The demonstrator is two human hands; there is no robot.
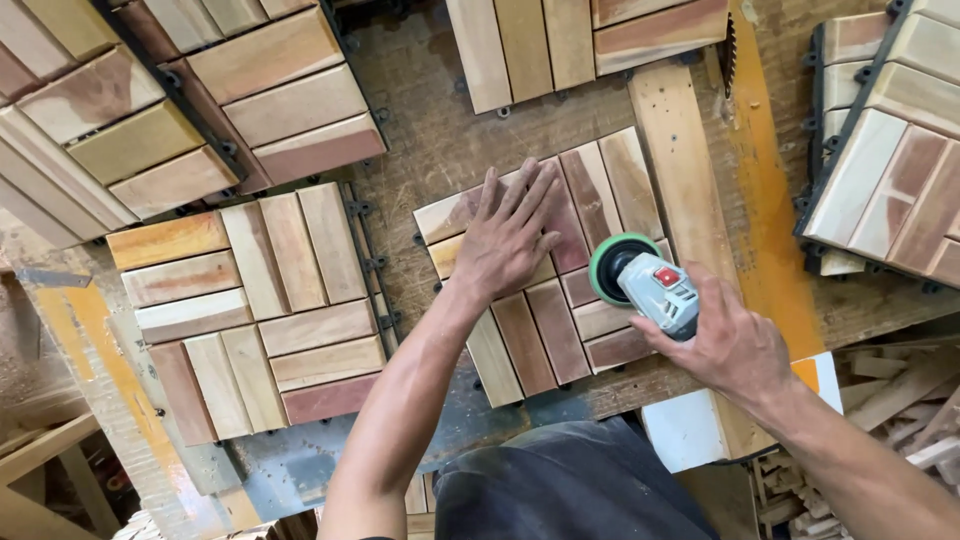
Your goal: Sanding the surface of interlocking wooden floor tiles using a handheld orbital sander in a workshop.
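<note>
Head view: a red square label sits atop the grey sander (655, 285), its green pad down on the wood tile (545, 270) mid-bench. More tiles (250, 300) lie around — none in the way. Right hand (730, 345) grips the sander; left hand (505, 240) presses flat, fingers spread, on the tile.

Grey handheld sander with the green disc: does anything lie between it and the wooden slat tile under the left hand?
Nothing visible does. The grey handheld sander with the green disc, held by the right hand, already sits over the square wooden slat tile, beside the left hand lying flat on the slats.
</note>
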